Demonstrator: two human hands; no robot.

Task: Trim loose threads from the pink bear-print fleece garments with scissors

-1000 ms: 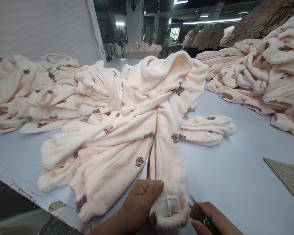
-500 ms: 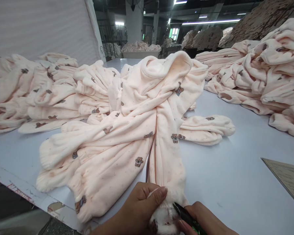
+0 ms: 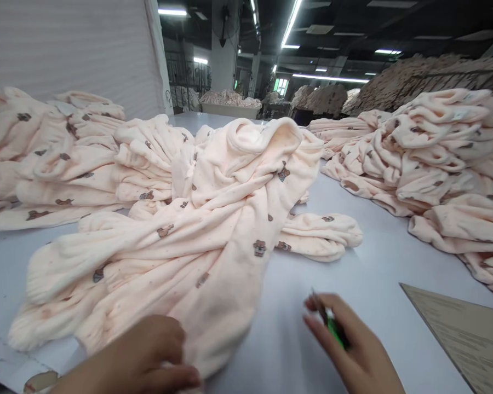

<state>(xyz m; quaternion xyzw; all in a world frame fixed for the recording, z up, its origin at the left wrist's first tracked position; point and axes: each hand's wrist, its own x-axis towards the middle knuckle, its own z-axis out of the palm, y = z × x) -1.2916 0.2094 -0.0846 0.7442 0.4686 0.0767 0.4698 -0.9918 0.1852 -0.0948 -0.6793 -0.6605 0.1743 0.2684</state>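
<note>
A pale pink fleece garment [image 3: 230,241] with a printed bear pattern lies spread on the white table, its collar opening away from me and its long cuffed parts toward me. My left hand [image 3: 148,350] is at its near end, fingers curled over the fabric; the cuff is hidden beneath the hand. To the right, apart from the garment, my right hand [image 3: 349,345] is raised over the table. It holds small dark thread snips [image 3: 322,312] with a green part, the tip pointing away from me.
Heaped matching garments [image 3: 61,158] lie at the left, and another large pile [image 3: 427,148] rises at the right. A printed beige sheet [image 3: 456,328] lies on the table [image 3: 378,262] at the right. Farther back stands a bin [image 3: 230,111] full of fabric.
My left hand has moved left, and the garment's near end has swung left with it. My right hand has drawn the snips away from the cuff to the right. The view has tilted up.
</note>
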